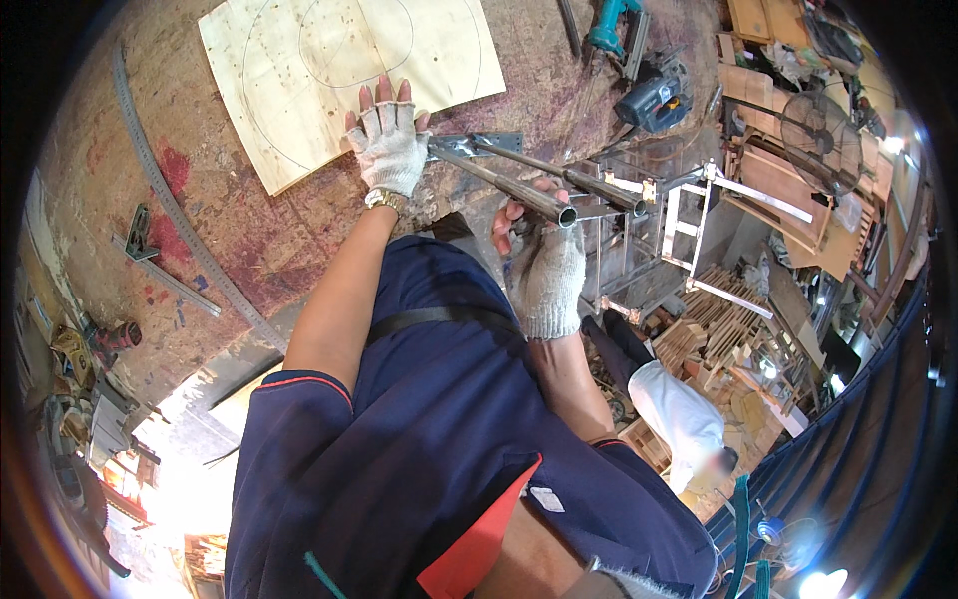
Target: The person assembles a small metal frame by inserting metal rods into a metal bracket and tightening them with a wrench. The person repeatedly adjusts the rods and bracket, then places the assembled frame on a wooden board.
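Note:
My left hand (pixel 387 145), in a fingerless pale knit glove, lies with fingers spread on the near edge of a plywood sheet (pixel 289 70) marked with pencilled curves. Beside it, a flat metal plate (pixel 499 139) rests on the stained worktable (pixel 215 225). Two metal pipes run from about the plate out past the table's edge. Under the open end of the nearer pipe (pixel 509 187) is my gloved right hand (pixel 549 270), its bare fingertips curled up around it. The farther pipe (pixel 589 182) lies alongside; how the pipes join the plate is unclear.
A long metal ruler (pixel 165 190) and an angle tool (pixel 150 250) lie on the left. Beyond the pipes are a teal power tool (pixel 609 35) and a dark blue jigsaw (pixel 654 103). A metal frame (pixel 689 220), fan (pixel 820 143), stacked wood and a person (pixel 674 409) are at right.

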The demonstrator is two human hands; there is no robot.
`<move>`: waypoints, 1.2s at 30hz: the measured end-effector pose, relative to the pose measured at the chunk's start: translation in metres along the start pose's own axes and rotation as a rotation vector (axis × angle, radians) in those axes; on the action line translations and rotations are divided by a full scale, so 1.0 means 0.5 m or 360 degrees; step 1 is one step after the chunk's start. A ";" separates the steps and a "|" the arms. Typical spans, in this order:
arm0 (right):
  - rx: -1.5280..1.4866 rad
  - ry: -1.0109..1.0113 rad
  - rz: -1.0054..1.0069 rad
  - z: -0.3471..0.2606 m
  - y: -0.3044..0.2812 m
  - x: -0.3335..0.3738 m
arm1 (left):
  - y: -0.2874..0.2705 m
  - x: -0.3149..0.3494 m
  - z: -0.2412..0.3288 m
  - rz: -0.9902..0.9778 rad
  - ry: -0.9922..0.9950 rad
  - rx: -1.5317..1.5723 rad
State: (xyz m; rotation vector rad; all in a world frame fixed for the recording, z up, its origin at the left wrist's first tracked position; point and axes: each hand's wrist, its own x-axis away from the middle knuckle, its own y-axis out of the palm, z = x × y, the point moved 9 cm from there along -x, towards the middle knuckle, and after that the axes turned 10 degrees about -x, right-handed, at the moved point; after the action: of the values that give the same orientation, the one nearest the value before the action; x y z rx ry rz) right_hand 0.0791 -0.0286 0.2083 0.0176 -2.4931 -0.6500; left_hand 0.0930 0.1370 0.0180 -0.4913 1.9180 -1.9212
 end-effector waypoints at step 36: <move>-0.0085 0.0039 0.0056 0.000 -0.002 0.011 | -0.002 0.012 0.002 -0.0006 0.0006 -0.0099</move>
State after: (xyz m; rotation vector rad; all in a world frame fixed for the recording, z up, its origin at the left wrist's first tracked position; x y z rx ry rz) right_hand 0.0745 -0.0305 0.2106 -0.0375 -2.4461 -0.6972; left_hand 0.0883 0.1331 0.0186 -0.5099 1.9854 -1.8706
